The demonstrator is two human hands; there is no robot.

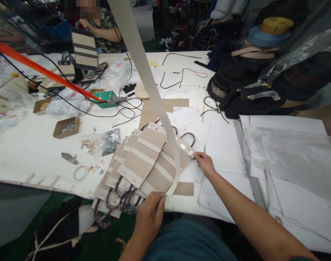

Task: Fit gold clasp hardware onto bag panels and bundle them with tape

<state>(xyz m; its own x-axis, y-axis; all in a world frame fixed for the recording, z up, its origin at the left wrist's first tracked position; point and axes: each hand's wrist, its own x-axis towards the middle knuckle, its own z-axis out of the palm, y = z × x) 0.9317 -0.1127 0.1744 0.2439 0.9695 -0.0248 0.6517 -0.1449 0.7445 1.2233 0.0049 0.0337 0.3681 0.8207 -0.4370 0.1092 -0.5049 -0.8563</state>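
At the table's front edge my left hand [151,210] is closed, thumb against fingers, on the lower end of a long off-white tape strip [143,61]. The strip comes down from above and curves over the panels. My right hand [205,164] pinches the right corner of a beige bag panel [168,163] with pale stripes and small white labels along its edge. On top of it lies another striped panel [143,154], part of an overlapping, fanned pile. Dark, plastic-wrapped handles [121,195] stick out from the pile, some hanging past the table edge.
To the left are a small cardboard box [66,127], loose gold-coloured fittings [88,145] and a tape ring [80,173]. Farther back are a green box [105,98] and cords. Black bags [252,98] and white sheets [222,152] lie right. Across the table a person [108,30] holds a striped panel.
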